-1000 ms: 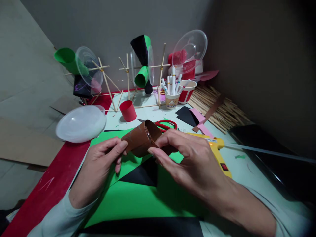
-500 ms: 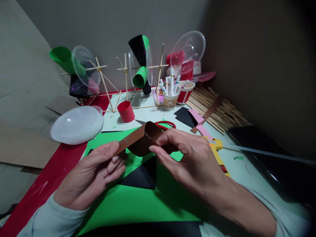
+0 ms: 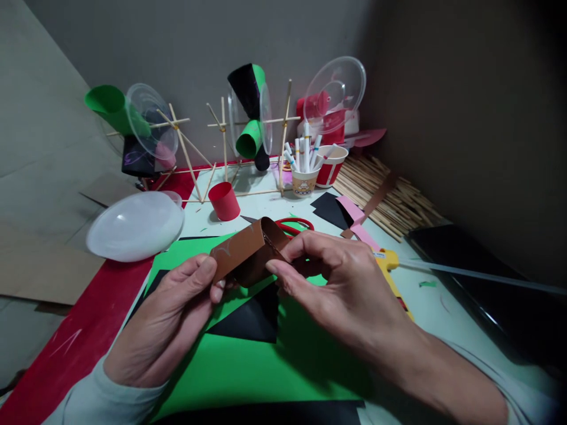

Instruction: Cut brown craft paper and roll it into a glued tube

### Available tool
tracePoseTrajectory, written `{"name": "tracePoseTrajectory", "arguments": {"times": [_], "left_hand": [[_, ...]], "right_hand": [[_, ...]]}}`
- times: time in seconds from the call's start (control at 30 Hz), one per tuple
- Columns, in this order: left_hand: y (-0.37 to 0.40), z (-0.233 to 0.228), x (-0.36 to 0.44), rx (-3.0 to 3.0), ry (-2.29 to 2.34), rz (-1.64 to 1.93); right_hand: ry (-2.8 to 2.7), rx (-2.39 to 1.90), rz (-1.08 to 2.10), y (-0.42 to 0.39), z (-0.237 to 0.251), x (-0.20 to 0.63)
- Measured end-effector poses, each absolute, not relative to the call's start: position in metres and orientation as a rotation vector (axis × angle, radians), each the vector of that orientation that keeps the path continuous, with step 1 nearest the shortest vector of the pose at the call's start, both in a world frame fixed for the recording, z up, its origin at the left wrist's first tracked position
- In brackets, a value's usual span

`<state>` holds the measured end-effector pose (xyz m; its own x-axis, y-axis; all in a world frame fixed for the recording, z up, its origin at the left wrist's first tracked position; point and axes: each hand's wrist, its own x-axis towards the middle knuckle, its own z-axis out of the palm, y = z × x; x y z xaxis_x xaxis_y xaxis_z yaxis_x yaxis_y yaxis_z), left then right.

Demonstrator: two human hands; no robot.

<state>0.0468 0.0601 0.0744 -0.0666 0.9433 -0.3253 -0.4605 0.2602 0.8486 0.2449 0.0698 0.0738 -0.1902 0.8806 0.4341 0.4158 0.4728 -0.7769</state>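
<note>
Between both hands a strip of brown card (image 3: 239,251) is bent round into a loop, with a glossy line along its inner edge. My left hand (image 3: 177,313) pinches the flat end of the strip between thumb and fingers. The curled part is gripped by my right hand (image 3: 334,277), thumb in front and fingertips partly hidden behind it. Below the strip lie a green sheet (image 3: 261,372) and a black piece of card (image 3: 252,316). Scissors with red handles (image 3: 301,224) rest just behind the loop, partly covered.
A yellow glue gun (image 3: 390,265) lies right of my right hand. Behind stand a red paper ring (image 3: 224,200), a cup of markers (image 3: 304,182) and a stick frame (image 3: 224,139) with a wheel. A white bowl (image 3: 135,227) sits left; wooden sticks (image 3: 385,195) lie back right.
My left hand has turned the strip's flat end so that more of its outer face shows, with a pale pencil mark on it. The right hand keeps nearly the same hold.
</note>
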Motion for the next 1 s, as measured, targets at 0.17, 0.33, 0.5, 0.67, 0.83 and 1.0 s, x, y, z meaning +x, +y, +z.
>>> {"name": "tracePoseTrajectory", "arguments": {"times": [0.17,0.33,0.5,0.67,0.83,1.0], "left_hand": [[0.062,0.079,0.051,0.645,1.226,1.240],[0.060,0.073,0.050,0.731,1.266,1.211],[0.060,0.068,0.049,0.851,1.259,1.198],[0.059,0.068,0.051,0.862,1.286,1.223],[0.058,0.070,0.051,0.869,1.298,1.215],[0.060,0.070,0.051,0.854,1.315,1.195]], "right_hand": [[-1.796,-1.095,0.635,0.068,0.074,0.246],[-1.776,-1.065,0.658,0.068,0.076,0.244],[-1.740,-1.043,0.726,0.068,0.078,0.241],[-1.724,-1.061,0.780,0.068,0.079,0.242],[-1.703,-1.098,0.864,0.070,0.080,0.245],[-1.680,-1.110,0.925,0.071,0.079,0.245]]}}
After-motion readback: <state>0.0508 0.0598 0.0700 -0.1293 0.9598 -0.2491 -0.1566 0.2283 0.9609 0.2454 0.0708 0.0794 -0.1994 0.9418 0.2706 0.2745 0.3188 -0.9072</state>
